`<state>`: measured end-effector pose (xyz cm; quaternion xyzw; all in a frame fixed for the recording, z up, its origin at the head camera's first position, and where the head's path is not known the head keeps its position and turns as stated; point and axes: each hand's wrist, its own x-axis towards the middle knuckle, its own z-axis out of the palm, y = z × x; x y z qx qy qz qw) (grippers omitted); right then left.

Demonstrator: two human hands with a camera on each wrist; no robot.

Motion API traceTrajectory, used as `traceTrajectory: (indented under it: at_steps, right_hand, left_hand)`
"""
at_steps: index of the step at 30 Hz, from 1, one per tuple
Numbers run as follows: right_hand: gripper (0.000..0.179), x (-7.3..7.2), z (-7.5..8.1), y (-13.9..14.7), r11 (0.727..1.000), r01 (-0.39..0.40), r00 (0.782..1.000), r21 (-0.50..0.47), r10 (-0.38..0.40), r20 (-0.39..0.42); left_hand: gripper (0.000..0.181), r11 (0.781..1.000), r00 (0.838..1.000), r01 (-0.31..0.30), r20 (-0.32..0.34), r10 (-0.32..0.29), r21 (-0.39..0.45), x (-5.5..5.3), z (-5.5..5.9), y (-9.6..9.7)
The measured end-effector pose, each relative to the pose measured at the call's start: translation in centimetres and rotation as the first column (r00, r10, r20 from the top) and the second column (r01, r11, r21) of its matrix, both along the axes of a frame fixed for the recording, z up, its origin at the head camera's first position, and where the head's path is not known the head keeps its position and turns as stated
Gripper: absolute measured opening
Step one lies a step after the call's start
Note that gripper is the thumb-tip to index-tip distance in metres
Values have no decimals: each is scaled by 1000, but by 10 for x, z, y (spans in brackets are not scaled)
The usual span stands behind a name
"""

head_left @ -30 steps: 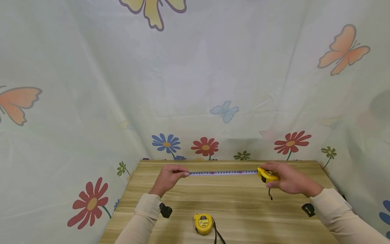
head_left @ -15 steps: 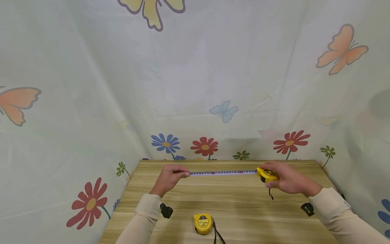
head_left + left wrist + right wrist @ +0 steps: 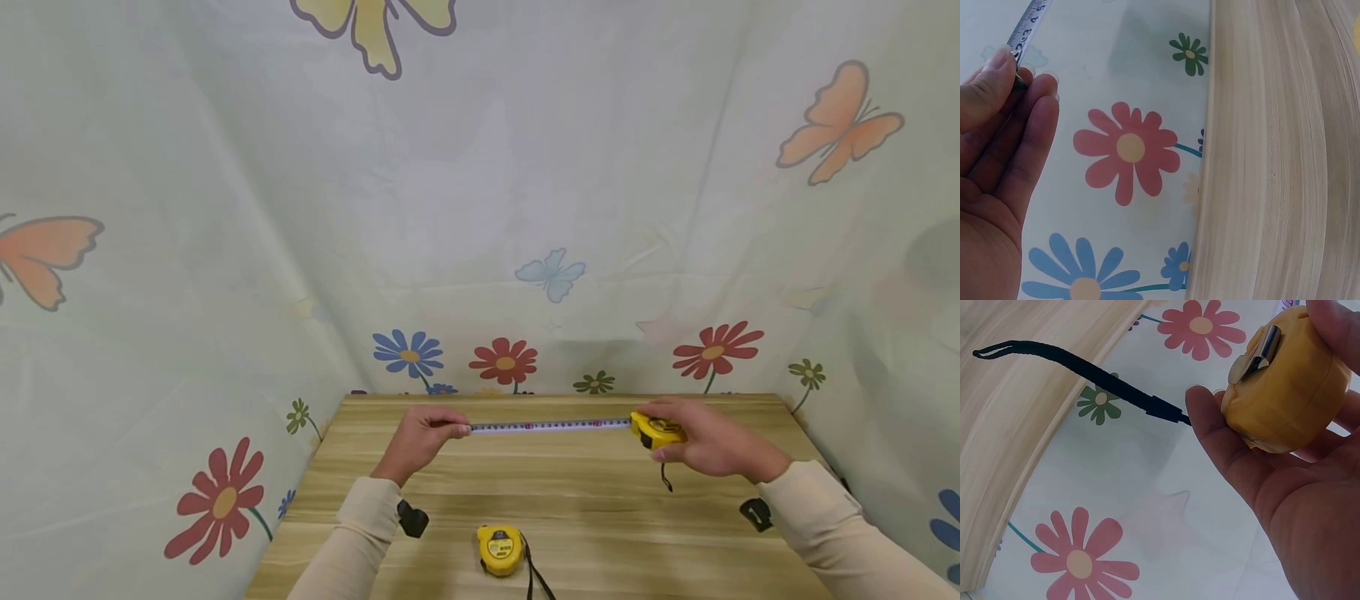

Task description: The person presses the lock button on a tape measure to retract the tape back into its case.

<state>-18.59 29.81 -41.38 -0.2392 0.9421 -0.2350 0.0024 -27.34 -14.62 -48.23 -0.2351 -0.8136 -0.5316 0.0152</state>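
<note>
My left hand [image 3: 422, 439] pinches the free end of a tape blade [image 3: 551, 426] between thumb and fingers. That blade, white with black and red numbers, runs straight across to a yellow tape measure [image 3: 656, 430], which my right hand [image 3: 708, 437] grips around its case. In the right wrist view the case [image 3: 1291, 387] sits in the curled fingers with its metal clip [image 3: 1260, 356] facing the camera and a black wrist strap [image 3: 1110, 384] hanging off. The left wrist view shows the thumb and fingertips at the blade's tip [image 3: 1021, 40].
A second yellow tape measure [image 3: 501, 548] lies on the wooden table [image 3: 585, 500] near the front, its black strap [image 3: 534, 571] trailing toward the front edge. Behind and at both sides hangs a pale curtain [image 3: 480, 208] printed with flowers and butterflies.
The hands have come slightly closer together, the left a little rightward and the right a little leftward. The stretch of blade between them is slightly shorter. The second tape measure stays put.
</note>
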Motion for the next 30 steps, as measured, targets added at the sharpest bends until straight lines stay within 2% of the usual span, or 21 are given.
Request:
traceTrajectory:
  at_steps: [23,30]
  right_hand:
    - [58,-3,-2,-1,999,-42,999,-12,42,-14]
    - [58,-2,-1,-2,999,-44,999,-12,44,-12]
  left_hand:
    - [7,1000,1000,25,-7,-25,6,2,3,7]
    - [7,1000,1000,9,7,-9,-5,3,2,9]
